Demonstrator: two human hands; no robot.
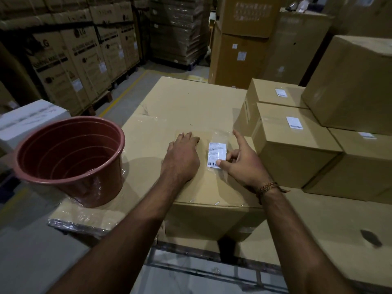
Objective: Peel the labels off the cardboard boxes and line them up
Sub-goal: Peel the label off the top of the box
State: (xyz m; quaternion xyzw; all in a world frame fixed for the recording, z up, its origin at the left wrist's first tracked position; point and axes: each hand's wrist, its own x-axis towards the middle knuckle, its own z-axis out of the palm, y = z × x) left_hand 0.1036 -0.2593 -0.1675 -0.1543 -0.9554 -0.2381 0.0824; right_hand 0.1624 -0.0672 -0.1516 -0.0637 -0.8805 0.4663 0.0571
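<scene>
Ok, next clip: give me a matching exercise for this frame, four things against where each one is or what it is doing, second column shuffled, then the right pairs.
Things:
1. left hand
2. right hand
3. red bucket
4. white label

Place or state:
A. stands on the left part of the big box
B. lies under clear plastic on the box top, between the two hands
C. rests flat on the cardboard
D. pinches the label's lower right corner, index finger stretched out

Pairs: 1-C, 2-D, 3-A, 4-B
</scene>
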